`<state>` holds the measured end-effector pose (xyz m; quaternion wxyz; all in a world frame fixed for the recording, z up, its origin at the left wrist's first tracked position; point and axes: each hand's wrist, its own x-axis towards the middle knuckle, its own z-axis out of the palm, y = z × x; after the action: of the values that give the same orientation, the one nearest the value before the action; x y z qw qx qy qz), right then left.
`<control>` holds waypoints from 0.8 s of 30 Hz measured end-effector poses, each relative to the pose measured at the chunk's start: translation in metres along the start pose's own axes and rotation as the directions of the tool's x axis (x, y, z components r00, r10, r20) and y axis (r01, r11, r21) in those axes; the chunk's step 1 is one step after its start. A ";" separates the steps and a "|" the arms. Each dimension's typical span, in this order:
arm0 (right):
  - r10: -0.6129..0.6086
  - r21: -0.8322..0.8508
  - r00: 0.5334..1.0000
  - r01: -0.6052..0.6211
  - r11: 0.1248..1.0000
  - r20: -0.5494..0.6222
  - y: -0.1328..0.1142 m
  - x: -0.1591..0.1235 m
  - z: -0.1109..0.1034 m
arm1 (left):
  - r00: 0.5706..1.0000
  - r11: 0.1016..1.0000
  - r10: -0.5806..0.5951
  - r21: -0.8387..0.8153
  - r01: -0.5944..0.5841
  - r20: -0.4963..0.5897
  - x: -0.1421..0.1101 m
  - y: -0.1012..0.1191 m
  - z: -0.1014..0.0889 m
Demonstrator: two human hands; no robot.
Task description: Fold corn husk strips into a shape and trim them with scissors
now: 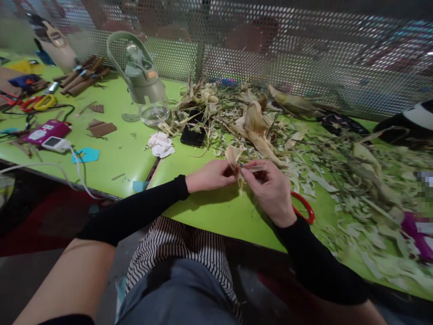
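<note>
My left hand (211, 175) and my right hand (270, 189) meet above the green table (203, 216), both pinched on a pale dried corn husk piece (237, 160). The husk curls up between the fingertips, with a thin strip running toward my right thumb. Red-handled scissors (304, 207) lie on the table right under my right wrist. A big heap of dried husks (253, 117) and cut strips spreads behind and to the right of my hands. Both forearms wear black sleeves.
A black phone (193, 133) and crumpled white tissue (161, 144) lie left of the heap. A green-lidded water jug (144, 79) stands behind. Far left: brown rolled sticks (83, 79), yellow-red scissors (35, 103), a pink device (47, 131), a white charger (56, 143). Perforated metal screen (304, 58) backs the table.
</note>
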<state>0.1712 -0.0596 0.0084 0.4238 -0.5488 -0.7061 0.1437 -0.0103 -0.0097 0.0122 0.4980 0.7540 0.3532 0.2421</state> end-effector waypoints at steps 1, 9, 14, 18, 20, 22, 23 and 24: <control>0.051 0.042 0.999 -0.051 0.998 -0.008 0.002 0.000 0.001 | 1.000 1.000 0.003 -0.015 -0.003 0.027 -0.001 -0.001 0.001; -0.027 0.066 0.998 0.024 0.998 0.049 0.006 0.005 -0.003 | 0.995 0.928 -0.074 -0.360 0.092 0.063 0.005 -0.003 0.000; -0.292 -0.216 0.955 0.297 0.930 0.054 0.009 0.007 -0.011 | 0.981 0.801 -0.185 -0.569 0.185 0.059 0.005 0.003 -0.005; -0.354 -0.299 0.934 0.353 0.887 0.053 0.008 0.004 -0.009 | 0.962 0.712 -0.259 -0.655 0.252 0.088 0.005 0.003 -0.006; -0.352 -0.294 0.935 0.347 0.891 0.037 0.005 0.002 -0.007 | 0.964 0.706 -0.258 -0.671 0.228 0.056 0.005 0.002 -0.005; -0.345 -0.264 0.938 0.338 0.904 0.020 0.003 0.001 -0.004 | 0.977 0.727 -0.214 -0.668 0.162 0.004 0.005 0.000 -0.002; -0.322 -0.230 0.946 0.318 0.920 0.022 0.003 0.000 -0.003 | 0.982 0.743 -0.188 -0.657 0.124 -0.027 0.006 0.000 0.000; -0.279 -0.179 0.960 0.279 0.943 0.025 0.002 0.000 -0.002 | 0.984 0.759 -0.168 -0.645 0.092 -0.057 0.006 -0.001 0.002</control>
<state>0.1741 -0.0593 0.0077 0.3884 -0.4797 -0.7866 0.0173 -0.0056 -0.0060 0.0108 0.7198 0.4984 0.3285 0.3544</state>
